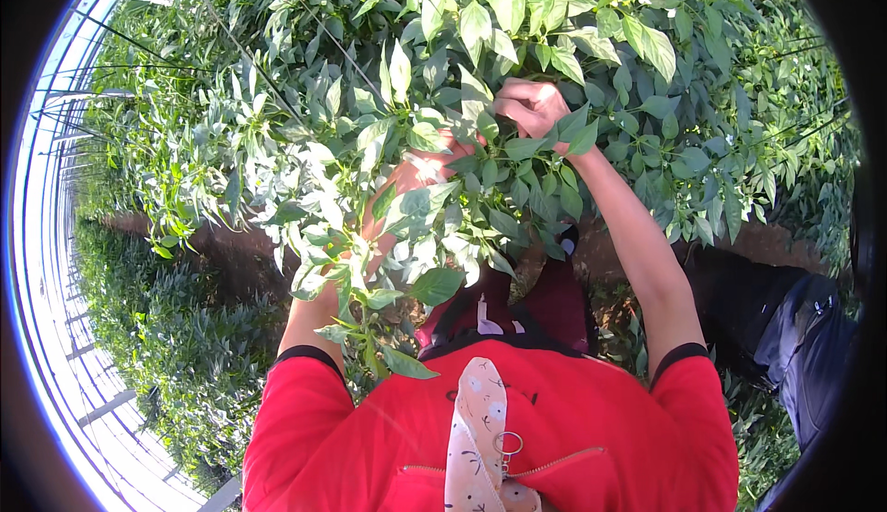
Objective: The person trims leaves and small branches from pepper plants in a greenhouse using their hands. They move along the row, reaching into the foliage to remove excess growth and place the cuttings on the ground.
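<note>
Okay, nearest first: we're seeing a red short-sleeved shirt (388,447) filling the bottom center, with a patterned pale pink scarf (480,396) hanging down its middle and a metal ring (508,443) showing just right of it. Just above, dark red trousers (559,313) are showing, partly behind leaves.

Next out, we're looking at the green leafy plant (522,152) around both hands, upper center of the frame. The right hand (533,108) is sitting among its leaves, fingers curling inward; we're not making out what, if anything, is between them. The left hand (448,152) is lying lower and to the left, near the right one; leaves are covering much of it, so we can't tell its grip. Sunlit leaves are also crossing the left forearm.

At the lower right edge, we're catching dark clothing (799,327). Bare soil (231,258) is showing left of center, between foliage. Thin strings (231,33) are slanting through the upper left. Farthest out, we're seeing a bright, ribbed translucent wall (55,272) curving along the left rim.
</note>
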Available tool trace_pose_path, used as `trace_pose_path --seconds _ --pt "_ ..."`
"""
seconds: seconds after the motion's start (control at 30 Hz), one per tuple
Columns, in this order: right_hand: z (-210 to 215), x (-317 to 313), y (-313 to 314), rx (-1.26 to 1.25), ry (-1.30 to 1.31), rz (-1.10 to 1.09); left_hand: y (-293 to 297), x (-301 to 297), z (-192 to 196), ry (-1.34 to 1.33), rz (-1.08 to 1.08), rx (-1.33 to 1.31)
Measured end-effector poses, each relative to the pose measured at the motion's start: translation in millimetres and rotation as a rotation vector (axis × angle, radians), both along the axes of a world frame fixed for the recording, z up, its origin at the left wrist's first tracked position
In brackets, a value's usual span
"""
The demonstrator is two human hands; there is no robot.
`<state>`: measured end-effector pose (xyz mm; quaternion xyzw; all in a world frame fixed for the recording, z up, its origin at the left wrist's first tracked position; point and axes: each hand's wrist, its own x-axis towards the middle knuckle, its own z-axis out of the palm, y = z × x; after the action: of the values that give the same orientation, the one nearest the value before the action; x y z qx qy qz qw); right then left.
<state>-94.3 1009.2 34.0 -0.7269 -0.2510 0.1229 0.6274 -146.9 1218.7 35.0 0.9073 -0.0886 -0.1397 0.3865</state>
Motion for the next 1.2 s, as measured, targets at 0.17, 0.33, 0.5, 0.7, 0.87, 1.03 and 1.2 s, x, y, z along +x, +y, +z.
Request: trace_pose_path --seconds 0.17,0.33,0.5,0.7,0.87,1.03,1.2 --pt "-2 -6 6 0.087 0.022 0.032 9 -9 5 0.010 0.022 -0.009" --pt "17 -26 1 0.160 0.390 0.009 9 -13 4 -0.018 0.026 -0.035" --pt "16 -50 -6 0.197 0.268 -0.206 3 -27 14 -0.042 0.051 -0.076" --pt "40 -100 -46 0.084 0.273 -0.329 13 -85 39 0.165 0.384 -0.603" --pt "53 -132 -47 0.297 0.322 -0.287 53 -105 83 -0.290 0.670 -0.721" --pt "46 -134 -49 0.217 0.167 -0.172 46 -119 93 -0.287 0.600 -0.738" --pt "44 -148 -45 0.336 0.334 -0.335 4 -119 94 -0.377 0.136 -0.460"
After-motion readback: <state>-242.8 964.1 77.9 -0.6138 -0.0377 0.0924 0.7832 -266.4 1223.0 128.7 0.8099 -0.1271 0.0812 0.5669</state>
